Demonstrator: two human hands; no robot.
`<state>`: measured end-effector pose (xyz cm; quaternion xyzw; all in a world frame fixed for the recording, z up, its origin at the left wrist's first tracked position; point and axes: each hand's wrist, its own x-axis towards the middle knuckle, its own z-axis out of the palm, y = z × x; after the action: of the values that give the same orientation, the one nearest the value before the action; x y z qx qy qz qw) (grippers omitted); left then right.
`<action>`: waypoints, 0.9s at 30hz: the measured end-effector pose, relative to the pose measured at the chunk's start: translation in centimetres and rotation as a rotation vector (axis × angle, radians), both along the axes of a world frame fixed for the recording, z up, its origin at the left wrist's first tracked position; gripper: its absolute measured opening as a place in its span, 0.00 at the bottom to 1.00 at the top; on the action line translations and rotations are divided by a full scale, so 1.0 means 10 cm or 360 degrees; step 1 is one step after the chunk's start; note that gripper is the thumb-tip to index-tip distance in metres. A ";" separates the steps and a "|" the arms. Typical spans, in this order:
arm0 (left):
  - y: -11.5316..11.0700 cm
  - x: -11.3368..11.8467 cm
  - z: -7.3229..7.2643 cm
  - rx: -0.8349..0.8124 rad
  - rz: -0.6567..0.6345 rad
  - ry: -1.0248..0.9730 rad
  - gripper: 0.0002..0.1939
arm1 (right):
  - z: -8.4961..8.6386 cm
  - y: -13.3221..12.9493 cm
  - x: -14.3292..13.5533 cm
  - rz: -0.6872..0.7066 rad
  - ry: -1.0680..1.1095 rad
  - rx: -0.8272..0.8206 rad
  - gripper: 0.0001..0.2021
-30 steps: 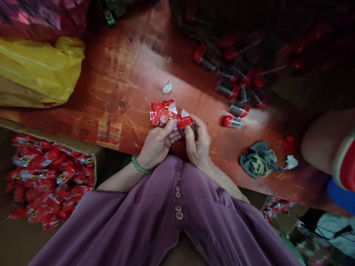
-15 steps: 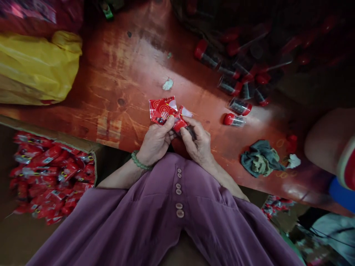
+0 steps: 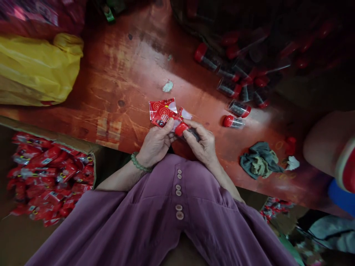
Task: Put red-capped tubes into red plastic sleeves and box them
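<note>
At the far left a yellow bag point(image 3: 41, 70) rests on the worn red-brown surface point(image 3: 124, 74). Below, just off its near edge, stands a cardboard box point(image 3: 94, 157) filled with red packets point(image 3: 50, 177); some bear pale label patches, their print too small to read.

The left forearm rises from the lower left at a slant, a green beaded bracelet point(image 3: 140, 164) round the wrist. The left hand point(image 3: 156, 142) is half closed, thumb laid on top and fingers curled below, pinching the near edge of a printed red packet point(image 3: 164, 112) at the front edge of the surface. This packet shows concentric rings and a small pale block of lettering, illegible here. It overlaps other printed red pieces point(image 3: 153, 106), one with dark characters along its far edge, too small to make out.

Just right of the pinch, the cap of a small red-capped jar point(image 3: 181, 128) points left against the packet's clear part; whether it is inside cannot be told. The right hand point(image 3: 201, 142) grips the jar's dark body between thumb and forefinger, forearm slanting in from the lower right.

Farther right, similar red-capped jars point(image 3: 234, 122) lie on their sides, then a crumpled dark cloth point(image 3: 259, 159) and a pinkish tub point(image 3: 318, 144).
</note>
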<state>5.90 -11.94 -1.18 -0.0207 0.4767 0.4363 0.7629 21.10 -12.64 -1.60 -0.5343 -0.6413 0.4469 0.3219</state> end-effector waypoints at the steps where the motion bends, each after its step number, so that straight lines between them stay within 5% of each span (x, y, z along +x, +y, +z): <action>1: 0.00 0.00 -0.01 -0.0004 0.0000 0.0000 0.13 | 0.00 0.00 0.00 0.0012 -0.0008 -0.0018 0.15; 27: 0.04 -0.02 -0.03 0.0038 -0.0002 -0.0007 0.14 | 0.12 0.01 0.01 0.0092 0.0050 -0.0069 0.17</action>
<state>5.75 -11.53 -1.48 -0.0122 0.4697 0.4414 0.7644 21.17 -12.56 -0.42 -0.5153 -0.6414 0.4782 0.3073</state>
